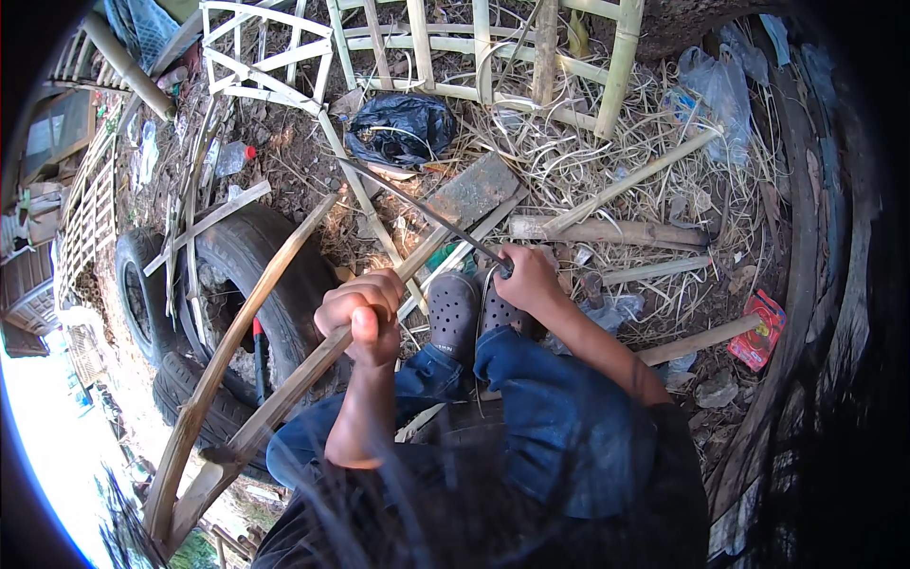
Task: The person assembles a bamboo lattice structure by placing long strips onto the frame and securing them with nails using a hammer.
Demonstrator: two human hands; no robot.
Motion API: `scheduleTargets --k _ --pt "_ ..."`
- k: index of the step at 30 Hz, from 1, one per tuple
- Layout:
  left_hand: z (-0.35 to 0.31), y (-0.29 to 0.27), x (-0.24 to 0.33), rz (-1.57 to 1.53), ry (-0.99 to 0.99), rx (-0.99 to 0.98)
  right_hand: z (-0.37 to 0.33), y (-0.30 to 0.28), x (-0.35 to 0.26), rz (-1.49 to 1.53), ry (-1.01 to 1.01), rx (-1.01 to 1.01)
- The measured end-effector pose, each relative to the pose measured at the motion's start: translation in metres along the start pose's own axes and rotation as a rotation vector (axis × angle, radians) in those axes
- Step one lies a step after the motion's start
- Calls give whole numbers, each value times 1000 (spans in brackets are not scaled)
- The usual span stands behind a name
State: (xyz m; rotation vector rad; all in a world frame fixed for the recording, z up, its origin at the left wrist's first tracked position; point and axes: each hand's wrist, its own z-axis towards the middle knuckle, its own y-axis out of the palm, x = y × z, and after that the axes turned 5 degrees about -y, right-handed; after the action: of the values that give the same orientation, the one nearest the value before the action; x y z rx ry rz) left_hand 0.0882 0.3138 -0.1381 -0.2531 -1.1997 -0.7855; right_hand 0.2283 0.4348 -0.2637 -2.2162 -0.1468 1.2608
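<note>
Left hand [365, 318] clamped on bamboo strip [284, 389]; right hand [529, 277] fisted on knife [417, 209]. Suggest: blade shallow, stroke away, strip braced on knee.

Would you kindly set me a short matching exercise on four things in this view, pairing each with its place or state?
Things:
1. bamboo strip
2. long blade
3. black plastic bag
4. red packet

Places or states:
A. crumpled on the ground below the bamboo frame
B. lying on the ground at the far right
C. gripped in the left hand
D. held by its handle in the right hand

Pairs: 1-C, 2-D, 3-A, 4-B
</note>
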Motion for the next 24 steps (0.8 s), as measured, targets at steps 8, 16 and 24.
scheduleTargets --k 8,16,24 --pt "-11 1 -35 220 -274 57 11 23 43 -106 116 -41" --pt "17 0 33 2 46 -129 3 -12 -12 -34 -93 -27" --pt "22 -4 -5 -94 26 -22 19 44 59 -175 131 -3"
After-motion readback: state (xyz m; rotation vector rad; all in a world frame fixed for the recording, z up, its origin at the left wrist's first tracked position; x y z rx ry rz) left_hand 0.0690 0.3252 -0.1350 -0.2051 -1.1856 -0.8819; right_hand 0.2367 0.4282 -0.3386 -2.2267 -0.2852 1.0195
